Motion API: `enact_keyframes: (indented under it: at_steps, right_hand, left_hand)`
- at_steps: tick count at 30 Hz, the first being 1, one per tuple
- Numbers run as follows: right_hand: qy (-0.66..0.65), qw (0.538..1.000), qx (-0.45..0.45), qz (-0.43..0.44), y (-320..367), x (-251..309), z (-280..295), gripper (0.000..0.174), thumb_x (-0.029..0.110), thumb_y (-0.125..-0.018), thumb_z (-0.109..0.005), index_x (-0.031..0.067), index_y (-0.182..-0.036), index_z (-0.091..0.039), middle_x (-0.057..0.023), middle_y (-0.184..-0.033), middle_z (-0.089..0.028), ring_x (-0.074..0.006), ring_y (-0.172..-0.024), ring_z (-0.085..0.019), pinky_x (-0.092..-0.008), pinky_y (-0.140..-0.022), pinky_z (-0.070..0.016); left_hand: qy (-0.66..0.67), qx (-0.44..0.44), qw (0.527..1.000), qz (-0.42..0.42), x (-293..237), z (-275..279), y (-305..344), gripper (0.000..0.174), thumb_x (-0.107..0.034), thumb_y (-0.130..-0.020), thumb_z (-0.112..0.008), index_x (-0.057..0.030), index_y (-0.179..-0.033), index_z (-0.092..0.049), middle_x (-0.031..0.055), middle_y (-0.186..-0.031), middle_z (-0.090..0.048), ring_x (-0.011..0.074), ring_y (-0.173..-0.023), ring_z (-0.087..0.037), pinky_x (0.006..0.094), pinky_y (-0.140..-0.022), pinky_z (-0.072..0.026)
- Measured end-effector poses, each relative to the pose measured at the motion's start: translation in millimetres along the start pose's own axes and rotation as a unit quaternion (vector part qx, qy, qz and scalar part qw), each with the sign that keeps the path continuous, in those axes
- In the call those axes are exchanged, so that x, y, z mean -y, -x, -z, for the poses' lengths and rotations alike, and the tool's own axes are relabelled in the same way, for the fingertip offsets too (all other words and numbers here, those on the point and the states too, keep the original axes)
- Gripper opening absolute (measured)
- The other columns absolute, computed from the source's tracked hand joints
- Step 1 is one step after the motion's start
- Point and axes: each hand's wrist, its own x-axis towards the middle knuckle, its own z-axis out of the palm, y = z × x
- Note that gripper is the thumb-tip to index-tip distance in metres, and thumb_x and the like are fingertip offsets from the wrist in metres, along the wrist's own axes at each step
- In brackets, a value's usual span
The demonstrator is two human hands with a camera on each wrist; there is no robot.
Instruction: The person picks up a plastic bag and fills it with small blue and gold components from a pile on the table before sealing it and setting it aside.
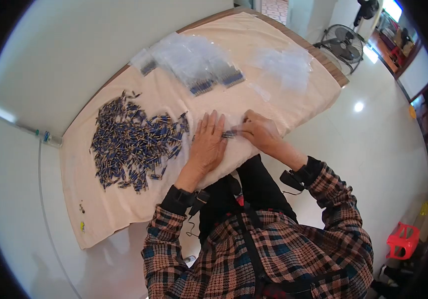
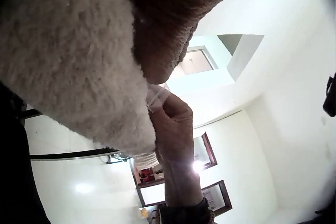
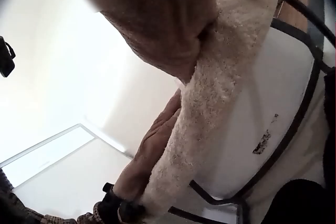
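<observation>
My left hand (image 1: 208,142) lies flat on the cloth-covered table, its fingers straight and pointing away from the body. Beside it, my right hand (image 1: 261,130) pinches the edge of a clear plastic bag (image 2: 158,96). A few small blue parts with metal ends (image 1: 229,134) show between the two hands, and the left fingers cover some of that spot. Just left of the left hand spreads a large loose pile of the same blue parts (image 1: 129,144). In the right wrist view the back of the right hand (image 3: 163,19) hides the bag.
Filled clear bags (image 1: 201,85) overlap at the table's far side. Further right lie flat clear bags (image 1: 286,70). A thick cream cloth (image 1: 119,219) covers the table up to a wooden edge (image 1: 341,79). A floor fan (image 1: 343,45) and a red stool (image 1: 403,240) stand beyond.
</observation>
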Motion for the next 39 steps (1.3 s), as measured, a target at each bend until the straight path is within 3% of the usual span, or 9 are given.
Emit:
enact_keyframes:
  at_steps: [8,12,16,21,23,27,30,37,39]
  right_hand:
    - [-0.039,0.995,-0.044,0.075,-3.4,-6.0,-4.7,0.016,0.008,-0.079,-0.065,0.0104,-0.093,-0.072,-0.0067,-0.088,-0.057,-0.0195,-0.075,-0.059,-0.0315,-0.064,-0.0472]
    - [-0.165,0.986,-0.03,0.001,-3.1,-14.6,-2.1,0.013,-0.001,-0.078,-0.063,0.0038,-0.089,-0.068,-0.0056,-0.089,-0.058,-0.013,-0.07,-0.056,-0.0263,-0.058,-0.0455]
    - [-0.162,0.971,-0.174,-0.005,1.9,11.8,11.2,0.014,-0.007,-0.077,-0.06,0.0002,-0.089,-0.064,-0.0062,-0.09,-0.058,-0.009,-0.068,-0.054,-0.0223,-0.054,-0.043]
    - [-0.219,0.972,-0.073,0.038,-20.2,81.7,-5.5,0.03,-0.006,-0.081,-0.056,0.0024,-0.109,-0.061,-0.01,-0.096,-0.059,-0.0153,-0.075,-0.058,-0.0257,-0.06,-0.0476]
    - [-0.257,0.965,-0.01,0.058,-33.7,114.1,-22.6,0.038,-0.002,-0.083,-0.056,0.0043,-0.121,-0.055,-0.0142,-0.106,-0.059,-0.0254,-0.089,-0.061,-0.0337,-0.072,-0.0512]
    - [-0.137,0.979,-0.001,0.15,-79.7,148.1,-88.4,0.047,0.008,-0.085,-0.058,0.0054,-0.131,-0.046,-0.0165,-0.118,-0.057,-0.0381,-0.111,-0.052,-0.0466,-0.097,-0.04]
    - [0.008,0.988,0.002,0.152,-119.1,153.6,-133.2,0.052,0.013,-0.082,-0.063,0.0058,-0.131,-0.046,-0.0158,-0.119,-0.057,-0.0376,-0.112,-0.05,-0.0452,-0.097,-0.0403]
    - [0.053,0.98,0.106,0.163,-167.1,168.3,-144.6,0.055,0.02,-0.074,-0.072,0.0062,-0.123,-0.053,-0.014,-0.111,-0.06,-0.0356,-0.107,-0.052,-0.0427,-0.094,-0.0427]
    - [0.054,0.976,0.113,0.18,-166.0,166.1,-146.5,0.054,0.021,-0.073,-0.074,0.0068,-0.121,-0.055,-0.0134,-0.109,-0.06,-0.0351,-0.105,-0.052,-0.0424,-0.093,-0.0431]
  left_hand:
    - [0.002,-0.033,0.999,0.002,2.9,2.1,7.9,0.06,-0.019,-0.085,-0.053,-0.002,-0.139,-0.034,0.025,-0.144,-0.032,0.0436,-0.134,-0.027,0.0472,-0.113,-0.0207]
    - [0.154,-0.089,0.984,-0.009,6.2,13.4,9.4,0.055,-0.015,-0.084,-0.051,-0.0015,-0.136,-0.039,0.0229,-0.142,-0.036,0.0444,-0.133,-0.028,0.048,-0.112,-0.0216]
    - [0.112,-0.077,0.991,-0.009,30.9,43.7,40.1,0.05,-0.012,-0.084,-0.052,-0.0015,-0.132,-0.045,0.0195,-0.14,-0.039,0.0444,-0.132,-0.029,0.0487,-0.112,-0.0222]
    - [-0.209,0.019,0.974,0.085,74.1,79.0,85.0,0.045,-0.017,-0.085,-0.054,-0.0096,-0.129,-0.049,0.0163,-0.136,-0.043,0.0405,-0.131,-0.032,0.0527,-0.11,-0.0227]
    - [-0.206,0.002,0.974,0.092,90.8,86.9,94.8,0.045,-0.019,-0.086,-0.054,-0.0111,-0.13,-0.049,0.0163,-0.136,-0.043,0.0403,-0.131,-0.032,0.0531,-0.109,-0.0232]
    - [-0.185,-0.032,0.974,0.127,125.3,91.4,111.1,0.045,-0.024,-0.088,-0.056,-0.0145,-0.131,-0.047,0.0159,-0.134,-0.045,0.0396,-0.129,-0.034,0.0537,-0.107,-0.0263]
    - [-0.163,-0.055,0.973,0.153,148.8,100.3,113.7,0.044,-0.028,-0.088,-0.057,-0.0152,-0.13,-0.047,0.0155,-0.131,-0.047,0.0393,-0.126,-0.038,0.0534,-0.103,-0.0303]
    - [-0.139,-0.098,0.947,0.274,171.7,105.4,113.7,0.034,-0.017,-0.087,-0.059,-0.009,-0.119,-0.051,0.016,-0.116,-0.049,0.036,-0.105,-0.046,0.0446,-0.089,-0.0405]
    - [-0.148,-0.115,0.951,0.244,165.9,100.9,113.1,0.032,-0.016,-0.086,-0.06,-0.0083,-0.115,-0.052,0.0156,-0.114,-0.049,0.0361,-0.104,-0.047,0.0443,-0.086,-0.0426]
